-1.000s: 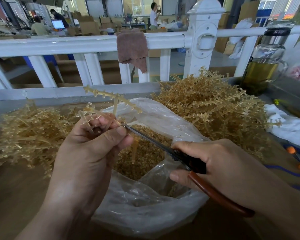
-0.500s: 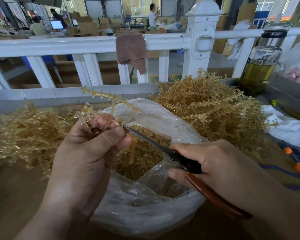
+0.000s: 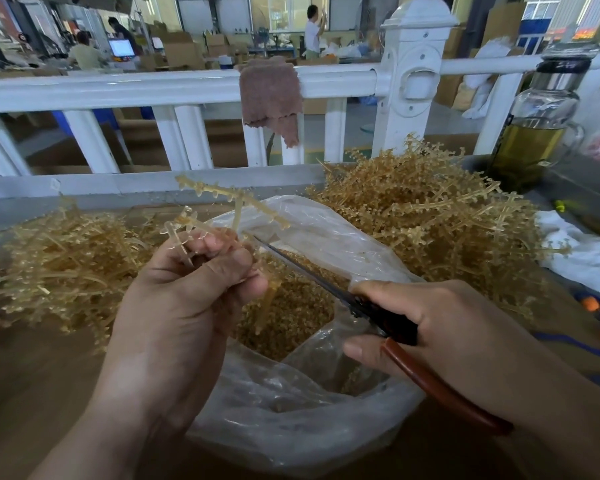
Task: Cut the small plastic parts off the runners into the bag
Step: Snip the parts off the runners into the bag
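Note:
My left hand point(image 3: 184, 299) grips a translucent amber runner point(image 3: 229, 199) over the open clear plastic bag point(image 3: 291, 420). One branch with small parts sticks up and right above my fingers, and a bare stem hangs down into the bag. My right hand point(image 3: 440, 327) holds scissors point(image 3: 312, 275) with red-brown handles. The blade tips reach the runner just right of my left fingers. Whether the blades are apart is hard to tell. Loose cut parts point(image 3: 291, 317) fill the bag's bottom.
A heap of uncut runners point(image 3: 430, 216) lies behind the bag on the right. A flatter heap of stripped runners point(image 3: 66, 265) lies on the left. A glass bottle point(image 3: 534, 133), white cloth point(image 3: 582, 254) and white railing point(image 3: 187, 88) border the table.
The runner in my left hand has turned slightly and risen a little, and the scissor tips stay against it. Both hands keep their grips.

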